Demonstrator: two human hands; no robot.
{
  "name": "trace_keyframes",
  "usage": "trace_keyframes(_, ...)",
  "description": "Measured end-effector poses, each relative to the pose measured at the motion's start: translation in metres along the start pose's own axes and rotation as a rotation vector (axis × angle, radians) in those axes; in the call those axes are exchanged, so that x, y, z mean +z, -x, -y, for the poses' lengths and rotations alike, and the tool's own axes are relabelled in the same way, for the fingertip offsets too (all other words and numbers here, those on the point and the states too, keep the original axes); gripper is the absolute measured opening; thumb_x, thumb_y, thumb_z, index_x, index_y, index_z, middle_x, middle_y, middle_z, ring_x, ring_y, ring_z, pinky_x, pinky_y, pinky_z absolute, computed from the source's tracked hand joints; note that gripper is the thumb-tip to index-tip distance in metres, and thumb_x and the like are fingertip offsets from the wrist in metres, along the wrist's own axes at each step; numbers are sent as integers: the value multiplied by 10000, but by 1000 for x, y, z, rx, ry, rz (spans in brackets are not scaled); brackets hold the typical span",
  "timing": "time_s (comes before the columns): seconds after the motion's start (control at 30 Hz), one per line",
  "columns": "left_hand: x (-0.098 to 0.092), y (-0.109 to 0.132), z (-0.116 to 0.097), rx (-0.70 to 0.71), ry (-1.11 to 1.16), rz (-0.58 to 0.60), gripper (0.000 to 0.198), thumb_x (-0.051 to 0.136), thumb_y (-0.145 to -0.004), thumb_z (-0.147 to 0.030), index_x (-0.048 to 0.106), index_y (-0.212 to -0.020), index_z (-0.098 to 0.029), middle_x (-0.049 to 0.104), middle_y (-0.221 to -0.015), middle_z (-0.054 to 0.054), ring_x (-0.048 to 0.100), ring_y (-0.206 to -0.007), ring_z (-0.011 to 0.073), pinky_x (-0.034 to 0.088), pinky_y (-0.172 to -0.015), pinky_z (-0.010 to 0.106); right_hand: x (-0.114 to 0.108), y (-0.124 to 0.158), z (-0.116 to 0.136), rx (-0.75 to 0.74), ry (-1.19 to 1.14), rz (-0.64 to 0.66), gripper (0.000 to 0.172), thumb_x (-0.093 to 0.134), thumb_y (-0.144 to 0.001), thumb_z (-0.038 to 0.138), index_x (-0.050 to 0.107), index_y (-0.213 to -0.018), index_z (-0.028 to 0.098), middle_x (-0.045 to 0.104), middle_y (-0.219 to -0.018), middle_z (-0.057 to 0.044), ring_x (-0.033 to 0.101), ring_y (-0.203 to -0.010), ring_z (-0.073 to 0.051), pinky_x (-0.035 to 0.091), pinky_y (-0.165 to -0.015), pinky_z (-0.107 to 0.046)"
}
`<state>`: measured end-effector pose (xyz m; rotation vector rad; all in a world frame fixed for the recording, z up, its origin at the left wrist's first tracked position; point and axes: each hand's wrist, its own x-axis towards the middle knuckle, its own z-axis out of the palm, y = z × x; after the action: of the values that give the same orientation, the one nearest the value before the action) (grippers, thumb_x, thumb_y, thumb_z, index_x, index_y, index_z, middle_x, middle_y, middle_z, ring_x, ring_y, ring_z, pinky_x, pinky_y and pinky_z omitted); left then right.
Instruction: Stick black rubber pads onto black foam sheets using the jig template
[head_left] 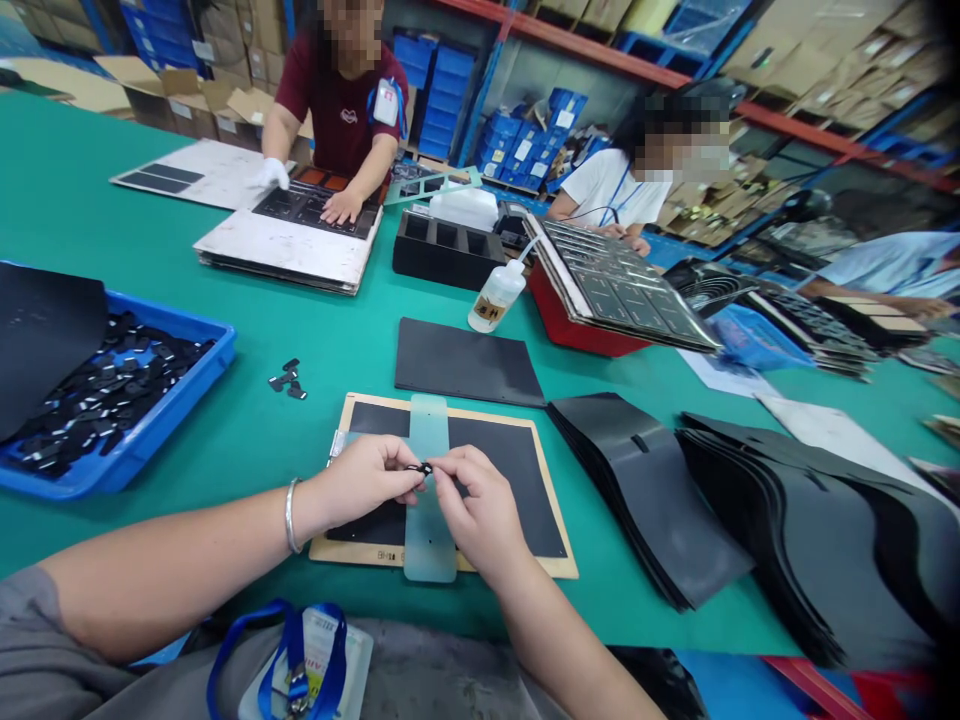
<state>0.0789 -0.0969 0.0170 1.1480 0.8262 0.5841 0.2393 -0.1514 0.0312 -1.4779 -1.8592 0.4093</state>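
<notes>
My left hand (373, 474) and my right hand (474, 502) meet fingertip to fingertip, pinching a small black piece (421, 467) between them. Its exact kind is too small to make out. Beneath them lies a wooden-edged board (551, 500) with a black sheet (502, 450) set on it. A translucent greenish strip (430, 560) crosses the board from front to back, under my hands. To the left, a few loose small black pieces (289, 378) rest on the green table. A blue tray (172, 400) beyond my left forearm holds many similar black pieces.
Stacks of black sheets (637, 490) lie at right, and one flat black sheet (469, 362) sits behind the board. A white squeeze bottle (497, 297) stands near a black divided box (442, 250) and a red bin (581, 325). Co-workers sit across the table.
</notes>
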Motion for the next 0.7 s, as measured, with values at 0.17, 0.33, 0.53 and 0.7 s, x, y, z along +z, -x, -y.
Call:
trace_keyframes(0.17,0,1,0,-4,-3,11,130,655,-707,-230,575,-700,-129,654,-645,12,628,-574,114,501,-584,236,-5,0,1,-125,241,74,208,463,-882,229,645,-979,209,620,-870,-51,529,-796,-170,356,-698,-328)
trace_keyframes(0.33,0,2,0,-12,-45,35,86,621,-723,-198,574,-692,-133,647,-639,2,613,-556,96,493,-563,214,-9,-3,4,-254,436,143,197,460,-875,207,649,-922,176,625,-846,-59,508,-783,-177,314,-704,-342)
trace_keyframes(0.53,0,2,0,-71,-48,52,105,635,-692,-207,563,-677,-133,642,-608,1,600,-509,94,468,-511,203,-11,-5,7,-304,525,207,171,472,-867,201,643,-867,184,611,-794,-54,498,-760,-173,289,-702,-333)
trace_keyframes(0.7,-2,0,3,-88,-53,73,112,639,-685,-221,570,-677,-133,647,-603,11,604,-508,100,452,-493,195,-13,-4,5,-310,497,224,177,471,-871,200,647,-870,187,612,-788,-51,495,-738,-168,284,-688,-325)
